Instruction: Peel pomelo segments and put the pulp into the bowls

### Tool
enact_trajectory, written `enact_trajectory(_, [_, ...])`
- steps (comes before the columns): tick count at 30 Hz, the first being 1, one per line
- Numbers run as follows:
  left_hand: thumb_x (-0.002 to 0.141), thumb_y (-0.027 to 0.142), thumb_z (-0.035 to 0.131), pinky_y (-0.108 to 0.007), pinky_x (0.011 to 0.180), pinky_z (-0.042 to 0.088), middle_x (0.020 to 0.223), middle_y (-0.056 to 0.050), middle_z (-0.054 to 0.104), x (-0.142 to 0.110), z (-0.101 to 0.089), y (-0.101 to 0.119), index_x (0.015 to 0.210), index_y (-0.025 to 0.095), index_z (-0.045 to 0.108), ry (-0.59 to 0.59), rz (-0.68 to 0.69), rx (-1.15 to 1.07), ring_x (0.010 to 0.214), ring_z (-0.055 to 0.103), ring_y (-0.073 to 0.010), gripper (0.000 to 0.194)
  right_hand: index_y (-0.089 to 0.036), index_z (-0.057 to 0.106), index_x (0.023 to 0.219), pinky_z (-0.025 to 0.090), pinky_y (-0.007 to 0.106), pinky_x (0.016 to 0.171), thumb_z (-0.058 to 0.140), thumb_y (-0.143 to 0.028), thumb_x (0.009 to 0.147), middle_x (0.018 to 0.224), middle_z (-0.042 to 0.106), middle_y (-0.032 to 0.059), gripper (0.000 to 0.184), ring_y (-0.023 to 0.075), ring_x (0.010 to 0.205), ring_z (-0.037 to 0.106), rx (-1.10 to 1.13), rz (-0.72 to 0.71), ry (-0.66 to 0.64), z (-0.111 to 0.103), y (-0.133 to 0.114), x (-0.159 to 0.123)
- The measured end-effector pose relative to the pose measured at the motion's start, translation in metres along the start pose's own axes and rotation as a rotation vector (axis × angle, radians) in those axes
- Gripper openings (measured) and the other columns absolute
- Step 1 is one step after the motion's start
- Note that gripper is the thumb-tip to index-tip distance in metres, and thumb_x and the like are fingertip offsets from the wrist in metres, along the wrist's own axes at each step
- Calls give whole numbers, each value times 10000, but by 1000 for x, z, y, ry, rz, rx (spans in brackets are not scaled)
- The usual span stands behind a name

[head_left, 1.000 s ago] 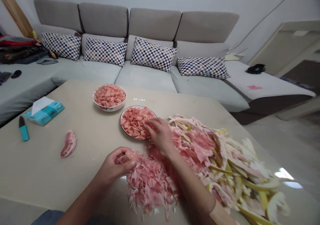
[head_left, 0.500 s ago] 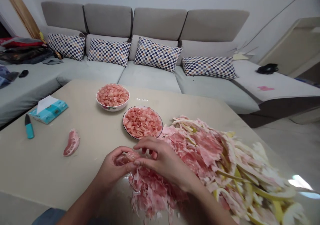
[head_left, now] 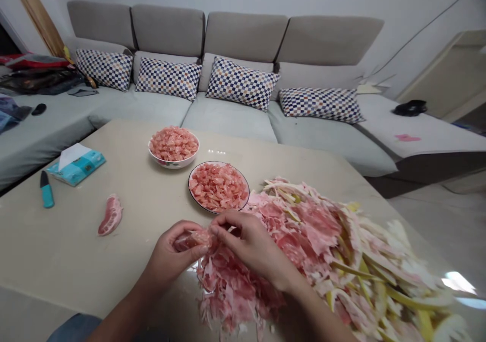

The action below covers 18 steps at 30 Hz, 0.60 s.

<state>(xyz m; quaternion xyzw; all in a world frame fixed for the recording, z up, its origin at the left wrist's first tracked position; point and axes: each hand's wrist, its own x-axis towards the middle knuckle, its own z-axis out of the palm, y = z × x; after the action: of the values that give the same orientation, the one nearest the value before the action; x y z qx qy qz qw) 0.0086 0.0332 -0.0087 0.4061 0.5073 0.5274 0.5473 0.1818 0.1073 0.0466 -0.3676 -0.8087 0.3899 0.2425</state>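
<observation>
My left hand (head_left: pixel 170 253) is shut on a peeled pink pomelo segment (head_left: pixel 195 240), and the fingertips of my right hand (head_left: pixel 250 245) pinch its far end. Below both hands lies a large heap of torn pink membrane and yellow-white rind (head_left: pixel 304 245). A white plate (head_left: pixel 190 190) with a dark rim, heaped with pink pulp, stands just above my right hand. Behind it, a white bowl (head_left: pixel 173 165) holds more pulp. One whole pink segment (head_left: pixel 111 215) lies apart on the beige table (head_left: pixel 68 245).
To the left on the table are a teal tissue packet (head_left: pixel 76 167) and a teal-and-black marker (head_left: pixel 47 190). The table's far edge meets a grey sectional sofa (head_left: pixel 231 124) with checked cushions. Glare shows on the table's glossy top at lower right.
My right hand has moved from the pulp on the plate down to the segment in my left hand. The view has shifted slightly, so the table items sit further right.
</observation>
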Motion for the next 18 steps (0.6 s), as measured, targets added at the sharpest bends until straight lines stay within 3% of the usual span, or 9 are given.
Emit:
enact_trajectory(6, [674, 250, 815, -225, 743, 459, 832, -10, 676, -1, 2, 3, 915, 183, 656, -8, -136, -242, 791, 603, -134, 296, -185, 689, 854, 499, 271, 640, 588, -314, 883, 795, 702, 37, 167, 159, 686, 640, 133, 36, 173, -2, 20, 10])
enact_trajectory(9, [696, 242, 803, -208, 684, 446, 772, 0, 625, -1, 5, 6, 892, 168, 647, -83, -184, -387, 720, 573, -108, 261, -200, 706, 914, 535, 318, 715, 598, -260, 865, 913, 716, 65, 133, 187, 773, 664, 5, -35, 375, -2, 44, 22])
enact_trajectory(13, [796, 271, 719, -206, 619, 446, 683, 21, 530, 0, 4, 5, 901, 161, 643, -197, -256, -549, 644, 550, -95, 170, -223, 721, 1014, 491, 459, 915, 542, -139, 854, 1123, 679, 116, 255, 259, 1040, 623, -236, -182, 491, 0, 62, 28])
enact_trajectory(16, [820, 300, 689, -204, 592, 460, 684, 10, 536, 0, 1, 2, 957, 157, 652, -213, -311, -618, 640, 572, -105, 201, -239, 724, 1027, 469, 454, 964, 509, -143, 904, 1159, 671, 104, 266, 243, 1098, 602, -159, -222, 416, -1, 45, 20])
enact_trajectory(18, [818, 310, 690, -198, 573, 464, 695, -4, 564, -1, 0, 2, 979, 154, 661, -230, -328, -656, 629, 576, -105, 226, -267, 697, 1093, 463, 425, 991, 509, -178, 937, 1106, 705, 59, 260, 206, 1084, 620, -10, -223, 192, -3, 26, 12])
